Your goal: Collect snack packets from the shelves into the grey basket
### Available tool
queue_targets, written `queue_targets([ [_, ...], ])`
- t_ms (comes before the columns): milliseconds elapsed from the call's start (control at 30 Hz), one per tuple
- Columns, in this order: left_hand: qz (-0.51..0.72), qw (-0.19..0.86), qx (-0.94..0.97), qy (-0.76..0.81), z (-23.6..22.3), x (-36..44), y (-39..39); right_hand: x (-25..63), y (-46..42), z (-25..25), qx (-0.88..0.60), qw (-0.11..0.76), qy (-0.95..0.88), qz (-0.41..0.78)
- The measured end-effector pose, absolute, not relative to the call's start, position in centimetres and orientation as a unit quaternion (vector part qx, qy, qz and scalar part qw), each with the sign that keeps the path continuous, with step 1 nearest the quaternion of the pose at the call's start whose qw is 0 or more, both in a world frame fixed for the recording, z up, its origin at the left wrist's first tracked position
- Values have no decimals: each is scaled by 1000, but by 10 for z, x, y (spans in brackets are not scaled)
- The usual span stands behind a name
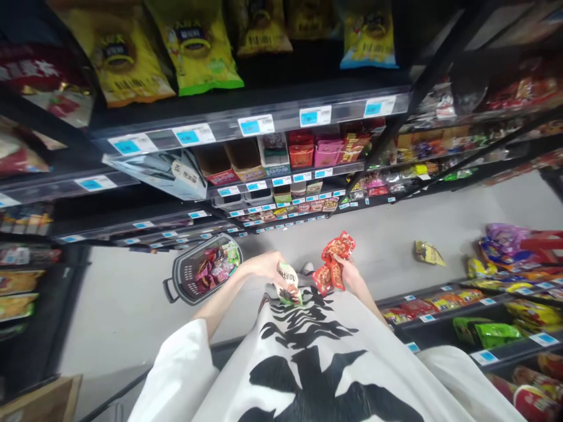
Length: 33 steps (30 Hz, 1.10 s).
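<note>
My left hand point(267, 265) is closed on a white and green snack packet point(288, 278) with dark print, held upright in front of my shirt. In my right hand point(346, 271) is a bunch of small red snack packets point(336, 255), gripped near the middle, with some sticking out above and below the fingers. A small gap separates the two hands. On the floor to the left stands a grey shopping basket point(176, 271) with several colourful packets inside.
Ahead rises a dark shelf rack point(281, 97) with yellow snack bags point(197, 44) on top and small boxes point(244, 158) lower down. Another low shelf point(435, 328) with bagged snacks runs along the right. A yellowish packet point(428, 253) lies on the grey floor point(396, 234).
</note>
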<state>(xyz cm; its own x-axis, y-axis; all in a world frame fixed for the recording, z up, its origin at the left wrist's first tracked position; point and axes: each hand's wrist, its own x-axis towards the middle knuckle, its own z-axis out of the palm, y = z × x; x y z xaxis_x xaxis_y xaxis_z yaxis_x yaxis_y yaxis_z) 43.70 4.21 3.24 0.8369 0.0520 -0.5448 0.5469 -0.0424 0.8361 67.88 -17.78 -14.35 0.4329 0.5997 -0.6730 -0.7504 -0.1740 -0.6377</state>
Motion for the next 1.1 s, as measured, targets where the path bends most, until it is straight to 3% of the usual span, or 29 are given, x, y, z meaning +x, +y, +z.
queue_targets([
  [200,-245,644,704,173,25,486,42,688,-191,-147,-544,659,87,512],
  [433,-118,805,481,326,-20,481,35,695,-204,-156,-530,685,119,486],
  [767,-330,726,565,213,-3,494,37,701,-206,-166,-507,697,141,488],
  [1100,-441,737,484,169,7,527,17,698,-224,-171,-498,718,175,454],
])
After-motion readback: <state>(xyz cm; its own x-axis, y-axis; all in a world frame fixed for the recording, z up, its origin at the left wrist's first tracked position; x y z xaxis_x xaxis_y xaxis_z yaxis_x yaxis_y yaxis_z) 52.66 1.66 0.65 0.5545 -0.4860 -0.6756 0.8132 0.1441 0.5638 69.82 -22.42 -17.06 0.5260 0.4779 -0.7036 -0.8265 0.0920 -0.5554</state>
